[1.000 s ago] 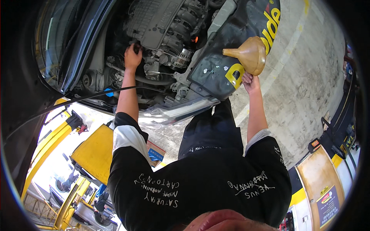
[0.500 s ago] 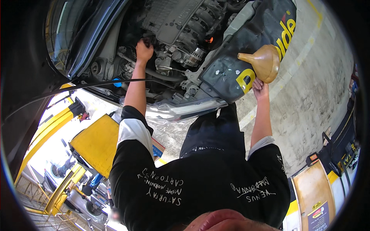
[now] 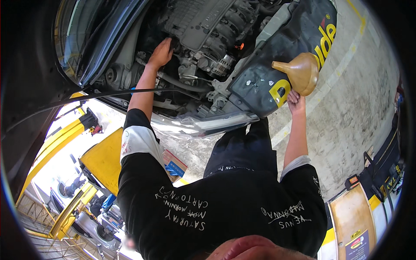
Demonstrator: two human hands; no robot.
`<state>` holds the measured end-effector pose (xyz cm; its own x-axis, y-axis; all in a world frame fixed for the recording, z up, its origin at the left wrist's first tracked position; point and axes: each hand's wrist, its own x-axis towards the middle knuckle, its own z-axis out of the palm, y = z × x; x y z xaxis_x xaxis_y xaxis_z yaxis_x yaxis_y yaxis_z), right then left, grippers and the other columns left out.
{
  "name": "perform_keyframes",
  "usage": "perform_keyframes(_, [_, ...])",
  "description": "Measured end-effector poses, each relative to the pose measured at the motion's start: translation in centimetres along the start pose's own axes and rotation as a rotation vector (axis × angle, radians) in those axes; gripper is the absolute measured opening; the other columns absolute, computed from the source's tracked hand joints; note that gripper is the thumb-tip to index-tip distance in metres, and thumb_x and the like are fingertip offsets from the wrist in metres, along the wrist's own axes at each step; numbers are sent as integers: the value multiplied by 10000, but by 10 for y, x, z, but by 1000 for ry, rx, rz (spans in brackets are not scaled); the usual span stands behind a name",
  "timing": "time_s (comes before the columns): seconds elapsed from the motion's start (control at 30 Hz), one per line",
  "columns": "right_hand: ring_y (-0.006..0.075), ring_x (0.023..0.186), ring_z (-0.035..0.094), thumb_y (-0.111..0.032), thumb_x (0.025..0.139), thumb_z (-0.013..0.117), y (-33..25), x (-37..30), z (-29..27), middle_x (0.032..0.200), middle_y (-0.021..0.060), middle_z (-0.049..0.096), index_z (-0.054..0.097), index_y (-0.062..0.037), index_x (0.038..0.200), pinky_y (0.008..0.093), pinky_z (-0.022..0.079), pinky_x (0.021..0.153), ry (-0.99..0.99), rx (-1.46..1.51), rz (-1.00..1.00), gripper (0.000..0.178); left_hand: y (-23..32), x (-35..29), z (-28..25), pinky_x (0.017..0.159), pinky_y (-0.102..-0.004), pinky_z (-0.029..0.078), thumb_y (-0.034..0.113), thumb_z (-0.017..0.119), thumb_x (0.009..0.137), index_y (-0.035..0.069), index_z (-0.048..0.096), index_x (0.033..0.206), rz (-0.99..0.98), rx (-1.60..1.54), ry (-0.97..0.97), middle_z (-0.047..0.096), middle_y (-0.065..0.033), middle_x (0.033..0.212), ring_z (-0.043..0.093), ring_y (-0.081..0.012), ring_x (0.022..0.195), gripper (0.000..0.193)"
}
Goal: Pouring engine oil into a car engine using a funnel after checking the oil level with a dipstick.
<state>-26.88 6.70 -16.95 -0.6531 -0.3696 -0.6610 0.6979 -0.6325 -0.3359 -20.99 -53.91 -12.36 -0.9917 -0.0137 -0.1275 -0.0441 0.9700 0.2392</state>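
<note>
My left hand (image 3: 160, 53) reaches into the engine bay beside the left edge of the dark ribbed engine cover (image 3: 203, 28). Its fingers are bent together at a dark part in shadow there, and whatever they grip is hidden. Out to the right, my right hand (image 3: 295, 99) is closed on the rim of an amber plastic funnel (image 3: 302, 73). The funnel lies tilted on its side in the air, its spout pointing left over the fender cover (image 3: 255, 86), a dark sheet with yellow lettering.
A thin dark prop rod (image 3: 112, 92) crosses over my left forearm. Hoses and an alternator (image 3: 222, 65) sit between my hands. The car's front edge (image 3: 203, 125) runs before my body. Behind on the left stands a yellow cart (image 3: 102, 162); at right, a brown board (image 3: 353, 216).
My left hand has turned from a fist to a flatter pose with its back showing, and its forearm has shifted left. The funnel and my right hand have moved slightly right.
</note>
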Motion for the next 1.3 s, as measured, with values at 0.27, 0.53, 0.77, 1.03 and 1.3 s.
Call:
perform_keyframes(0.27, [46,423,264,-322,978,519,0,1,1,531,-72,317,425,-138,675,199,250,460,21,3,-1,367,3,1,-9,1004,-447,413,183,568,887,-30,426,1293,84,38,47,515,-278,1262,489,-415,1191,480])
perform_keyframes(0.53, [51,409,280,-323,969,523,-1,3,6,512,-68,302,380,-155,609,206,249,441,54,-22,-5,422,17,14,-1,650,-433,517,440,497,930,91,595,1020,-64,448,36,650,-140,875,663,-315,746,373])
perform_keyframes(0.77, [50,394,289,-311,963,519,4,-5,15,501,-69,321,406,-154,640,202,264,426,98,-33,-49,377,1,19,6,649,-440,513,418,510,917,76,601,1029,47,417,-12,642,-146,862,652,-328,746,372])
perform_keyframes(1.03, [46,386,291,-290,963,497,8,-4,0,495,-76,328,424,-158,654,201,266,425,74,11,-40,344,6,26,8,620,-447,518,353,565,891,73,600,915,12,338,-13,642,-148,782,652,-334,693,283])
perform_keyframes(1.3, [43,384,277,-333,964,487,6,-5,12,459,-79,284,365,-179,574,198,252,429,149,-14,-27,436,-17,33,9,637,-462,518,319,552,906,70,604,873,187,190,17,634,-154,775,634,-364,695,257])
